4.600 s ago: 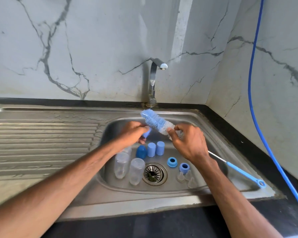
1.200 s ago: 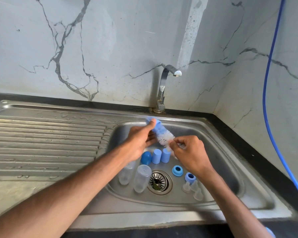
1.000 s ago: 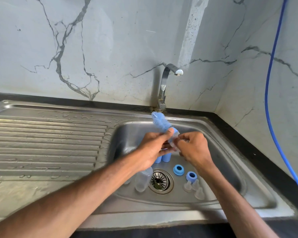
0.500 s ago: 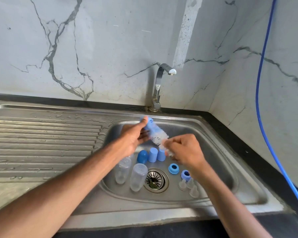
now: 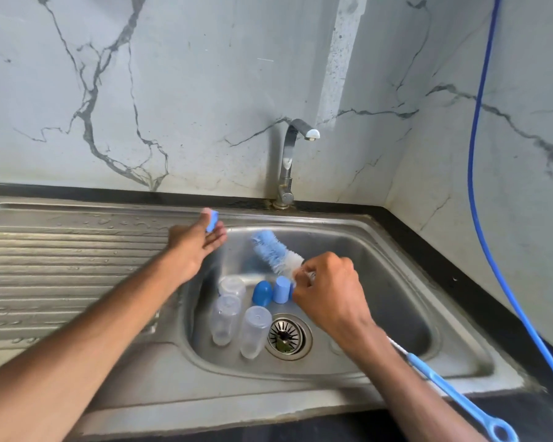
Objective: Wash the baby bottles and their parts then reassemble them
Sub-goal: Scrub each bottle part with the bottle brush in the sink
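We see the L hand (image 5: 193, 247) out over the far-left rim of the sink (image 5: 396, 266), its grip pinching a small blue cap (image 5: 212, 216) btw thumb and fingertips. The cap is motion-blurred, so we can only call it short, rounded plastic.

The R hand (image 5: 329, 288) is over mid-basin, grip curled tight round the bottle brush (image 5: 273, 250) right where the bristles end. The brush head is fluffy, blue w/ a white band nearest the hand, and angled far-left. A thin wire stem runs out under the forearm to a flat blue plastic handle (image 5: 454, 390) w/ a ring end, past the near-right rim.

Left of the round slotted drain strainer (image 5: 284, 336), three clear plastic bottles (image 5: 225, 317) sit close together; we can't tell which end is up. Just far of them are a glossy dark-blue dome cap (image 5: 262, 292) and a pale-blue cylindrical cap (image 5: 281, 290), side by side, the latter just beside the R hand's fingers. R hand and forearm block the basin floor right of the strainer.

The sink is brushed s/s, w/ a ribbed drainboard (image 5: 61, 266) on the left carrying water drops. A curved chrome tap (image 5: 288, 161) stands at the far rim. The wall (image 5: 189, 90) is white marble w/ grey veins. A blue hose (image 5: 476, 154) hangs down the right side. Black worktop (image 5: 460, 275) borders the sink.
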Motion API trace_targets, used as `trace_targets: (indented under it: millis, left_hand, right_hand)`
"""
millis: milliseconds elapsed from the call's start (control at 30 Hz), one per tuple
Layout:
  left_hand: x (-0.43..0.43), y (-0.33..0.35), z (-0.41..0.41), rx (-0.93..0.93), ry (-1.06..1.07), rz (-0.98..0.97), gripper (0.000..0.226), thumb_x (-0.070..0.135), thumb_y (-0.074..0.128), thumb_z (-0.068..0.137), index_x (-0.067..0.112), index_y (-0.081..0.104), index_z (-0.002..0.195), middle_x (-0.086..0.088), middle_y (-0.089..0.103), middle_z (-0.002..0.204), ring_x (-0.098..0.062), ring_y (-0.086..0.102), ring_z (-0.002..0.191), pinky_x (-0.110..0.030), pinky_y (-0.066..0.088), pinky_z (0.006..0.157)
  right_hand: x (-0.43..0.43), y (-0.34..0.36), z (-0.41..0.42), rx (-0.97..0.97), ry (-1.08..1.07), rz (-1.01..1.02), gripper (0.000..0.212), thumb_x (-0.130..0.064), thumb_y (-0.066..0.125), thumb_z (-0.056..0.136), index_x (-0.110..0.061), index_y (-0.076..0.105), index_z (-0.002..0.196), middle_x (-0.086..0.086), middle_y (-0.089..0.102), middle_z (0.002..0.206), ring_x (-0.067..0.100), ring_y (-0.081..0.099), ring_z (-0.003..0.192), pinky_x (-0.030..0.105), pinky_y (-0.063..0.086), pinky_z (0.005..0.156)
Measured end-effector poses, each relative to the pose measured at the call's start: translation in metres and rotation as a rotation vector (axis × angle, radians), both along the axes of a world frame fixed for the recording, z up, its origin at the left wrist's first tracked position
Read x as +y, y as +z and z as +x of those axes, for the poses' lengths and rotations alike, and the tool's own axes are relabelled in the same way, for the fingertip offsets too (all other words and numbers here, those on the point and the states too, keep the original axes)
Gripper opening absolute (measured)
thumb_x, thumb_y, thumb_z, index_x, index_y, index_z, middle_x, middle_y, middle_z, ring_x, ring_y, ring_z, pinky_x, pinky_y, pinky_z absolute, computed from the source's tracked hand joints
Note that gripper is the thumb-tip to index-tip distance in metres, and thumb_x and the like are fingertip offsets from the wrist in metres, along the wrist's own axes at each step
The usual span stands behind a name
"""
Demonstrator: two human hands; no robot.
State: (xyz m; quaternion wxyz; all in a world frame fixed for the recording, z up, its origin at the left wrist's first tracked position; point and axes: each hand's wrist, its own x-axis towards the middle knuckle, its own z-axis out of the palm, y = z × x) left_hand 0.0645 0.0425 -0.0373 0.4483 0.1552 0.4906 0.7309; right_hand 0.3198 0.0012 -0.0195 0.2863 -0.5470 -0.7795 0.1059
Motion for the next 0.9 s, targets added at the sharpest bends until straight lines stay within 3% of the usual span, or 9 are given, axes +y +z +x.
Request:
trace_targets:
  millis: [167,333,433,500,600,767,900]
  left_hand:
    - [-0.007,0.007,0.068,0.196,-0.293,0.093,0.035,0.017,0.071,0.096,-0.004,0.067,0.123,-0.020,0.073,0.117,-0.027,0.072,0.095,-0.032,0.063,0.083]
    - [-0.022,0.006,0.079,0.174,-0.545,0.157,0.040,-0.001,0.072,0.088,-0.001,0.065,0.127,-0.019,0.074,0.118,-0.027,0.073,0.104,-0.033,0.060,0.092]
    - [-0.025,0.011,0.082,0.158,-0.641,0.228,0.048,0.003,0.074,0.081,-0.001,0.065,0.128,-0.018,0.073,0.120,-0.021,0.074,0.102,-0.027,0.060,0.091]
    - [-0.026,0.011,0.085,0.150,-0.668,0.251,0.047,0.006,0.074,0.081,0.000,0.066,0.128,-0.018,0.073,0.121,-0.021,0.074,0.104,-0.025,0.060,0.089]
    - [-0.021,0.005,0.083,0.183,-0.645,0.261,0.037,0.003,0.071,0.088,-0.004,0.067,0.124,-0.018,0.074,0.119,-0.021,0.073,0.101,-0.024,0.060,0.086]
    - [-0.021,0.002,0.079,0.426,-0.656,0.305,0.044,0.003,0.074,0.089,0.002,0.064,0.132,-0.015,0.076,0.115,-0.020,0.072,0.094,-0.026,0.057,0.084]
    - [-0.017,-0.002,0.074,0.582,-0.586,0.267,0.050,-0.001,0.086,0.077,0.000,0.068,0.124,-0.013,0.077,0.115,-0.029,0.073,0.107,-0.043,0.057,0.097]
  right_hand:
    - [0.018,0.013,0.024,0.250,-0.156,0.067,0.018,-0.022,0.062,0.089,-0.017,0.066,0.073,0.003,0.065,0.068,0.030,0.060,0.064,0.029,0.040,0.058]
    - [0.021,0.008,0.022,0.236,0.033,0.195,0.020,-0.028,0.066,0.093,-0.013,0.069,0.080,0.000,0.065,0.065,0.025,0.057,0.056,0.034,0.043,0.050]
    - [0.031,0.004,0.023,0.217,0.005,0.184,0.021,-0.029,0.066,0.093,-0.016,0.069,0.077,0.000,0.064,0.064,0.025,0.057,0.055,0.035,0.044,0.048]
    - [0.035,0.005,0.029,0.236,-0.047,0.219,0.025,-0.028,0.066,0.094,-0.014,0.066,0.074,0.002,0.063,0.063,0.026,0.056,0.056,0.037,0.045,0.050]
    - [0.025,0.000,0.027,0.238,0.058,0.251,0.025,-0.028,0.066,0.094,-0.014,0.065,0.073,-0.002,0.058,0.058,0.024,0.051,0.054,0.036,0.042,0.050]
    - [0.037,0.003,0.029,0.240,0.022,0.238,0.028,-0.030,0.064,0.095,-0.016,0.064,0.071,-0.001,0.059,0.059,0.026,0.053,0.057,0.035,0.043,0.053]
    - [0.026,-0.004,0.028,0.172,0.164,0.263,0.029,-0.032,0.063,0.094,-0.015,0.061,0.070,0.002,0.052,0.056,0.026,0.045,0.055,0.035,0.039,0.051]
